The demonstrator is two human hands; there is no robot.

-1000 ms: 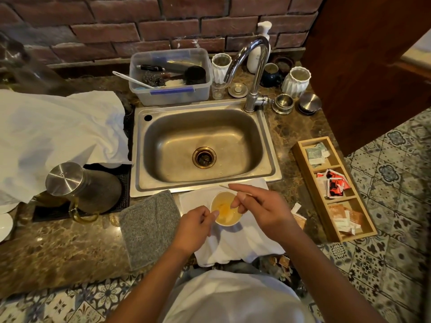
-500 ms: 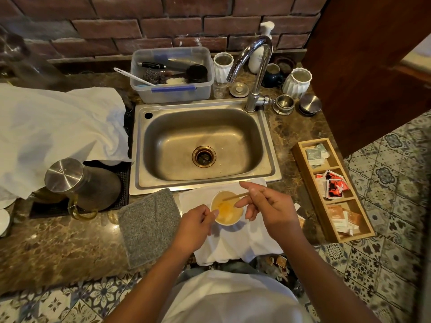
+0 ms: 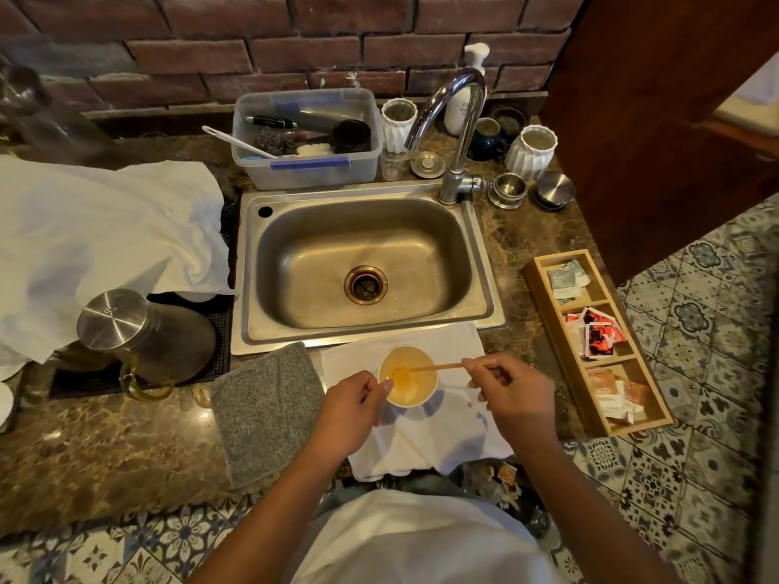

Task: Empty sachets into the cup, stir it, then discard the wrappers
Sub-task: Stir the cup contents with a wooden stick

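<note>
The counter [image 3: 105, 448] of brown stone carries a steel sink [image 3: 484, 288] at its middle. A white cloth [image 3: 442, 448] lies on the counter just in front of the sink, with a grey mat [image 3: 265, 410] beside it on the left. To the right stands a wooden tray [image 3: 548, 314] of three compartments holding unopened sachets [image 3: 598, 335].

The cup [image 3: 408, 376] stands upright on the cloth, holding yellow-orange liquid. The left hand [image 3: 350, 410] touches the cup's near-left rim, its fingers [image 3: 381, 386] curled closed against the wall to steady it. The right hand [image 3: 512, 392] sits just right of the cup, its fingers [image 3: 474, 366] pinched shut on the outer end of a thin stirrer [image 3: 434, 367].

The stirrer's long axis runs nearly level, left to right, from the fingers across the rim and down into the liquid, so the cup lies directly left of the right hand. Stirring appears to be in progress. No emptied wrappers show clearly on the cloth; scraps at the counter's near edge may be them, but I cannot tell.
</note>
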